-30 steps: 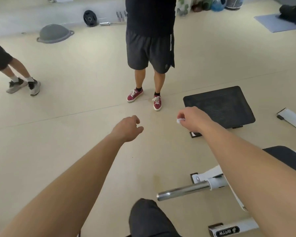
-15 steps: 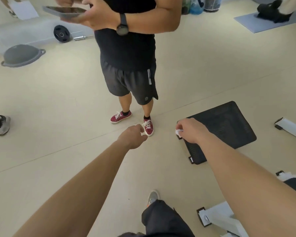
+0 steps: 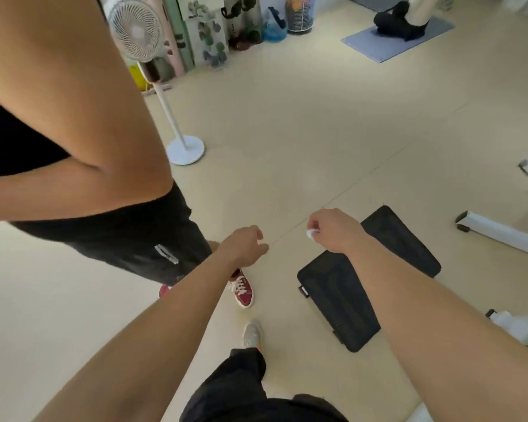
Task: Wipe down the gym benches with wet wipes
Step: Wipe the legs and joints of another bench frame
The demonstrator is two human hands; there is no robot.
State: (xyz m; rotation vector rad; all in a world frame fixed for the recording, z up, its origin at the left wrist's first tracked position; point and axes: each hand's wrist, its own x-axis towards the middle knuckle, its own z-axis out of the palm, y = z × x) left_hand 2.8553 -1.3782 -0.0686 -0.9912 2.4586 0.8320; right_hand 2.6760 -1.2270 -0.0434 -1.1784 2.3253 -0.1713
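Both my arms reach forward over the beige floor. My right hand (image 3: pixel 333 229) is curled round a small balled-up white wet wipe (image 3: pixel 311 233); only a bit of it shows at the fingers. My left hand (image 3: pixel 244 245) hangs to its left with fingers loosely curled and nothing in it. A white frame piece of a gym bench (image 3: pixel 518 325) shows at the right edge, behind my right forearm. Its pad is out of view.
A person in black shorts (image 3: pixel 128 239) and red shoes (image 3: pixel 242 289) stands close at my left front. A black floor mat (image 3: pixel 342 300) lies under my right arm. A white standing fan (image 3: pixel 165 86) is behind, white frame bars (image 3: pixel 500 236) at right, another person on a blue mat (image 3: pixel 393 44) far back.
My view has swung up and rightwards, and the standing person is now much closer on the left. The bench has slid out to the right edge. My hands keep their pose, the wipe still held.
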